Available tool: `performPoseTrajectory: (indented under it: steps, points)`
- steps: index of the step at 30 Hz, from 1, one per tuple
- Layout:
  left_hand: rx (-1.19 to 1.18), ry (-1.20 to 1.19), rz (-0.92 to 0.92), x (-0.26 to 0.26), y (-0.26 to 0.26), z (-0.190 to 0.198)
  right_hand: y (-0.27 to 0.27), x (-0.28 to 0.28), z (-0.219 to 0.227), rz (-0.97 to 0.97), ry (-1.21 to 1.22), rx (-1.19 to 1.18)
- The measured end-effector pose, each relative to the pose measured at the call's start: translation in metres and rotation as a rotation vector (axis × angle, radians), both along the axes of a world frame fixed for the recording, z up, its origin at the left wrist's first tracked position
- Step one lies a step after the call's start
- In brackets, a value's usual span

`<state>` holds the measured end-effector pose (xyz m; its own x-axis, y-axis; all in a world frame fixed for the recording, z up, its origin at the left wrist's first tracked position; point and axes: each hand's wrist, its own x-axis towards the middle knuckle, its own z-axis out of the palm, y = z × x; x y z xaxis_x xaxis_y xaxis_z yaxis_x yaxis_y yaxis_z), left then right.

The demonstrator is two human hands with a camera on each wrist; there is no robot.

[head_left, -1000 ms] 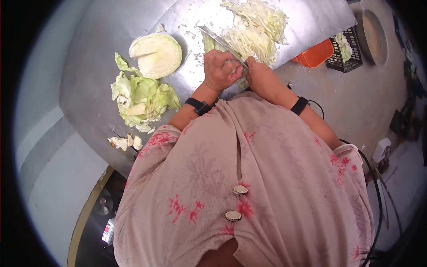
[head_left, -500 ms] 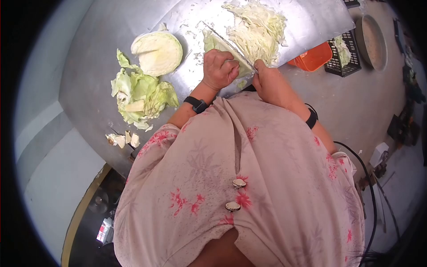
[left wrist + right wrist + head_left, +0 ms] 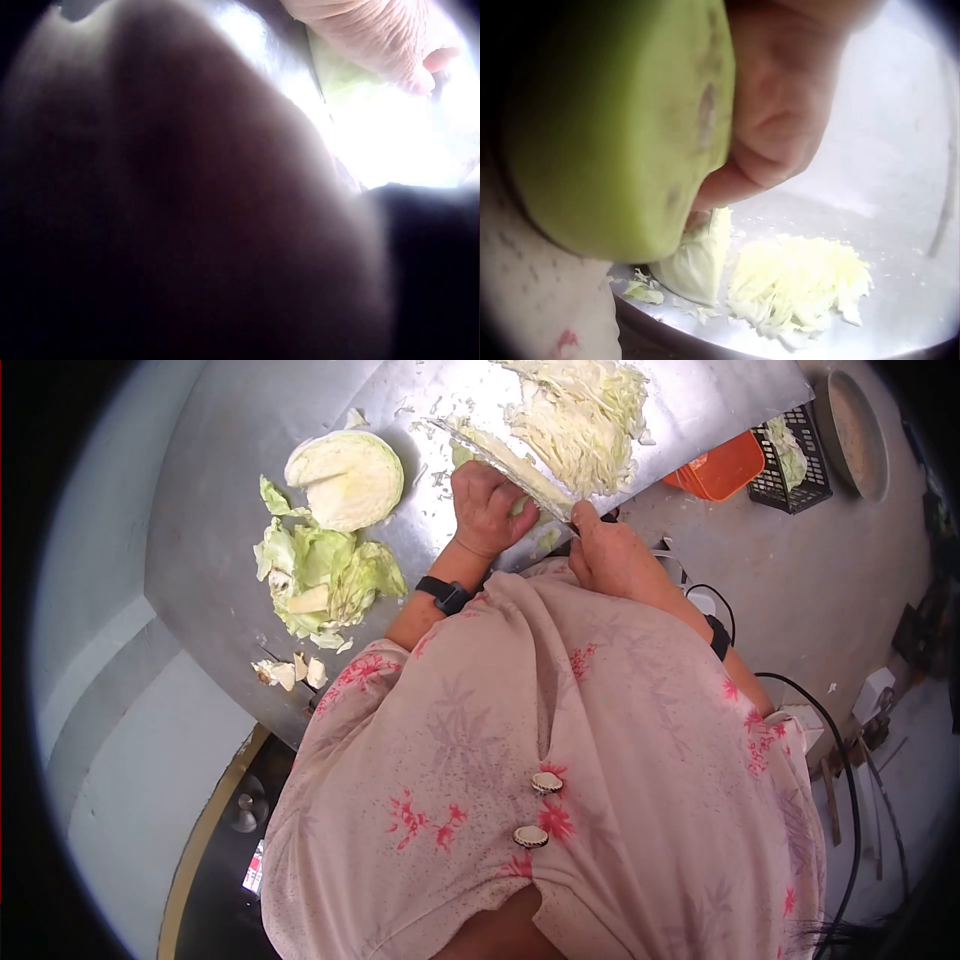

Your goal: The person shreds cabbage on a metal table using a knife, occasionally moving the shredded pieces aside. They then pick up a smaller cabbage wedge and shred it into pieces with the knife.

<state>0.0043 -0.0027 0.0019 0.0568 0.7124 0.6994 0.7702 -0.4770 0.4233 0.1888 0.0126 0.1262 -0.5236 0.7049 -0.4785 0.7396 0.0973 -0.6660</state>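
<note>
My right hand (image 3: 618,555) grips a knife (image 3: 495,461) whose long blade slants up and left across a pale cabbage piece (image 3: 518,468). The left hand (image 3: 488,510) holds that piece from the near left, fingers curled on it close to the blade. To the right of the blade lies a heap of shredded cabbage (image 3: 580,430). In the right wrist view the cabbage wedge (image 3: 694,274) stands beside the shreds (image 3: 799,285), and a blurred light-green handle-like piece (image 3: 630,150) covers much of the left. Dark blur fills most of the left wrist view.
A cut cabbage half (image 3: 350,480) and loose outer leaves (image 3: 335,585) lie on the metal table (image 3: 215,490) at left, with small stem chunks (image 3: 285,673) nearer. Right of the sheet stand an orange container (image 3: 735,468), a black crate (image 3: 800,495) and a round pan (image 3: 855,435).
The right hand and knife have shifted slightly right and nearer. The blade now crosses the cabbage piece, with a pale strip on its right side. The left hand keeps its hold.
</note>
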Motion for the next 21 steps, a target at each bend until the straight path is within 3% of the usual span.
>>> performPoseTrajectory:
  steps: [21]
  points:
    - [0.005, -0.004, -0.044, -0.001, 0.004, 0.002, 0.013, -0.005, -0.021, 0.057, 0.030, -0.014]
